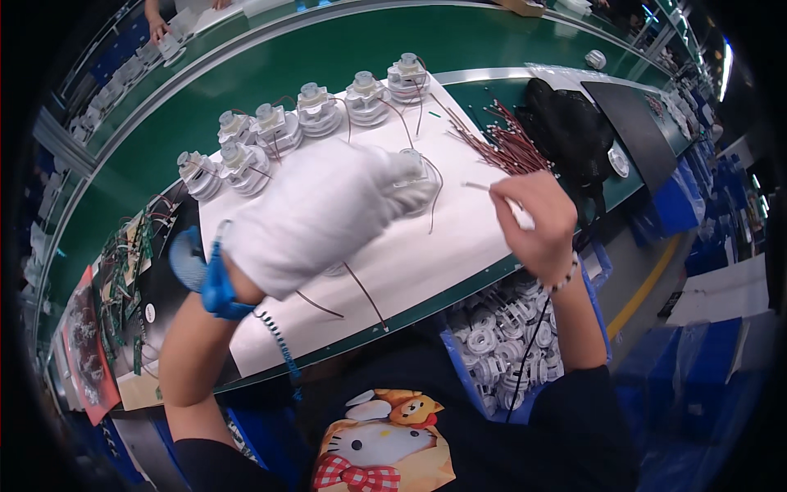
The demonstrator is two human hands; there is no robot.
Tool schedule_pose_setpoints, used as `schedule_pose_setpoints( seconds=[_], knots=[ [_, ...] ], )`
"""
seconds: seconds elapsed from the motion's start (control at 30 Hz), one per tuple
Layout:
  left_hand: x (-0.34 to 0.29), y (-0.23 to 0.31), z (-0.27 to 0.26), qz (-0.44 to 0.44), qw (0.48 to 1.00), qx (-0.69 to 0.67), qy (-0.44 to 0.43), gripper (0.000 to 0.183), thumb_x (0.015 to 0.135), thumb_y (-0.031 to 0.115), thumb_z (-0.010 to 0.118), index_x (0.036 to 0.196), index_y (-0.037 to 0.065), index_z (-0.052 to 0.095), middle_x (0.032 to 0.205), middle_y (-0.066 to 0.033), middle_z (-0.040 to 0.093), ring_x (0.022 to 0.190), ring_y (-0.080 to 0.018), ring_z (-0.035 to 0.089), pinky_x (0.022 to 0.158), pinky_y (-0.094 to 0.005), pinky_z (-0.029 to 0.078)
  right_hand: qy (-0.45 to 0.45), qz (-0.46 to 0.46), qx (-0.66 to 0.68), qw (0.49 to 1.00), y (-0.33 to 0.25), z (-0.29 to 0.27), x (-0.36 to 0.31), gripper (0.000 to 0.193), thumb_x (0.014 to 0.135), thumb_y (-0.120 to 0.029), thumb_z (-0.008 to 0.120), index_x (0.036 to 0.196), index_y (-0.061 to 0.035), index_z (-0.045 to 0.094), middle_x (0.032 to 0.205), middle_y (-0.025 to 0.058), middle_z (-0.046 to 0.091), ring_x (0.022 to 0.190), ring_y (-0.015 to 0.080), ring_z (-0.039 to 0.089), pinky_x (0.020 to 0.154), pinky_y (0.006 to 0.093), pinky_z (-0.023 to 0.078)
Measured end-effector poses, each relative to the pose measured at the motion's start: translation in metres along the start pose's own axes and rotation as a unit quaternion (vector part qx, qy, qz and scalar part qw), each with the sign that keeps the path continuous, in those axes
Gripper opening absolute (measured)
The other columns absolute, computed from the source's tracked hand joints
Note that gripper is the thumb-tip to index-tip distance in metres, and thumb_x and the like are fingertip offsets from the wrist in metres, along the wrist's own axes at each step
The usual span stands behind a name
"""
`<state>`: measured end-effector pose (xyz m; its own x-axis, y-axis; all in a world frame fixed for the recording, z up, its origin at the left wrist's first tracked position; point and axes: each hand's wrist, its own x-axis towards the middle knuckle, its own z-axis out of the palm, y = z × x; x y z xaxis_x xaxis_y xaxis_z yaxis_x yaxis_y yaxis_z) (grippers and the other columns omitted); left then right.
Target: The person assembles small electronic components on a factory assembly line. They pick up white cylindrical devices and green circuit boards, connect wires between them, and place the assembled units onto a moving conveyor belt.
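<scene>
My left hand point(320, 213), in a white glove and blurred by motion, has its fingers closed round a white plastic housing point(416, 174) with a thin brown wire. The glove hides much of that part. To its right, my bare right hand point(537, 221) is closed in a pinch. A thin pale tip sticks out to the left of its fingers, and something white shows inside the grip; I cannot tell its kind. Several similar white housings point(318, 111) with wires stand in rows on the white sheet point(410, 287). Two more wires point(365, 295) emerge below the glove.
Brown wires point(512, 143) lie in a bundle beside a black bag point(566, 123). A blue bin point(602, 320) of white plastic parts sits below the right table edge. Green circuit boards point(123, 271) lie at left. A blue wrist strap point(217, 287) trails a coiled cord. Another person's hand point(158, 29) works across.
</scene>
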<state>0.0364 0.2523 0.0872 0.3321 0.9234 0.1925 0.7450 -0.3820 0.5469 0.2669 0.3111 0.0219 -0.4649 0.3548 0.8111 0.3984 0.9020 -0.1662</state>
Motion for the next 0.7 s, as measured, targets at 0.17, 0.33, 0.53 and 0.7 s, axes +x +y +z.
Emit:
schedule_pose_setpoints(
  seconds=[0.17,0.33,0.53,0.7],
  knots=[
    [0.000,0.006,0.022,-0.054,0.989,-0.126,-0.061,0.018,0.087,0.019,0.058,0.090,0.002,0.063,0.067,-0.0118,0.060,0.057,-0.0172,0.054,0.057,-0.0271,0.046,0.017,-0.062,-0.026,0.998,-0.036,0.004,0.003,0.026,0.055,0.007,0.065,0.079,-0.0004,0.061,0.076,0.0070,0.060,0.065,0.0231,0.055,0.061,0.0320,0.042],
    [0.001,0.007,0.017,-0.005,0.998,-0.026,-0.057,0.014,0.086,0.014,0.057,0.089,0.002,0.063,0.065,-0.0106,0.058,0.056,-0.0160,0.053,0.057,-0.0274,0.046,-0.048,0.070,0.146,0.986,-0.039,0.003,0.010,0.017,0.064,0.004,0.066,0.081,0.0010,0.063,0.072,0.0094,0.061,0.063,0.0202,0.057,0.058,0.0290,0.044],
    [0.016,-0.004,0.017,0.016,0.999,0.013,-0.026,0.010,0.080,0.004,0.051,0.084,0.003,0.060,0.063,-0.0122,0.054,0.054,-0.0173,0.051,0.056,-0.0276,0.044,-0.152,0.347,0.380,0.844,-0.021,0.017,0.012,0.010,0.076,-0.004,0.064,0.080,0.0047,0.064,0.068,0.0049,0.063,0.061,0.0078,0.057,0.059,0.0207,0.045],
    [0.047,-0.033,0.007,0.092,0.993,0.053,-0.045,0.018,0.085,0.015,0.055,0.098,0.004,0.063,0.082,-0.0121,0.064,0.072,-0.0159,0.060,0.068,-0.0257,0.048,-0.127,0.510,0.458,0.717,-0.015,0.059,-0.018,0.015,0.078,-0.010,0.064,0.084,0.0044,0.062,0.069,0.0066,0.063,0.051,0.0059,0.055,0.044,0.0183,0.043]
  ],
)
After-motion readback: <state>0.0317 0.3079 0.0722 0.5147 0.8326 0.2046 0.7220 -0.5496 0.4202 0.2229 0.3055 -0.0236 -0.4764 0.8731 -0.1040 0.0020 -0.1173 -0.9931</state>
